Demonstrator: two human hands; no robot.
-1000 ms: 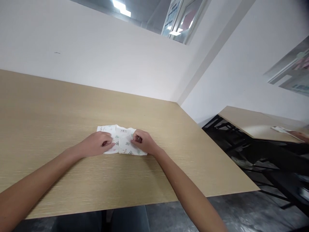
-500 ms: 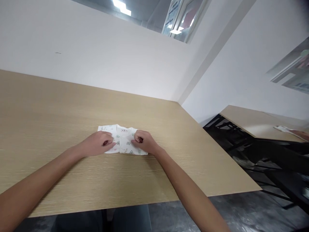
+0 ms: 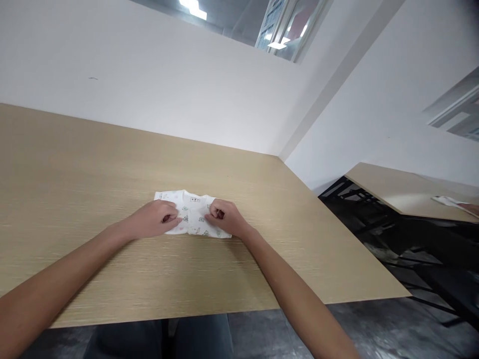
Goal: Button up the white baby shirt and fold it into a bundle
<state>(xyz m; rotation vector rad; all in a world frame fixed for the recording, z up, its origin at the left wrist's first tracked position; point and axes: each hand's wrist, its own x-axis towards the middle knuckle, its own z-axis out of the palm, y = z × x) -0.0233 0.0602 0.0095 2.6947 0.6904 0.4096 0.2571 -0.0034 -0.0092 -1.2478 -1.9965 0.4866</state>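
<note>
A small white baby shirt (image 3: 194, 217) with a scattered print lies folded into a flat, wide shape on the wooden table (image 3: 157, 284). Its neckline and a small label face the far side. My left hand (image 3: 161, 218) rests on the shirt's left part, fingers curled in and thumb toward the middle. On the right part sits my right hand (image 3: 225, 217), curled likewise, with thumb and forefinger bent close together against the cloth. The fingertips under both hands are partly hidden, so how much fabric they pinch does not show.
A white wall (image 3: 168, 89) rises along the table's far edge, with a window (image 3: 239, 25) above. Off to the right, beyond a gap, stands another table (image 3: 396, 189), where a person's hand (image 3: 470, 208) touches a white cloth (image 3: 447, 201).
The view has shifted slightly. My hands and the shirt hold nearly the same places relative to each other.
</note>
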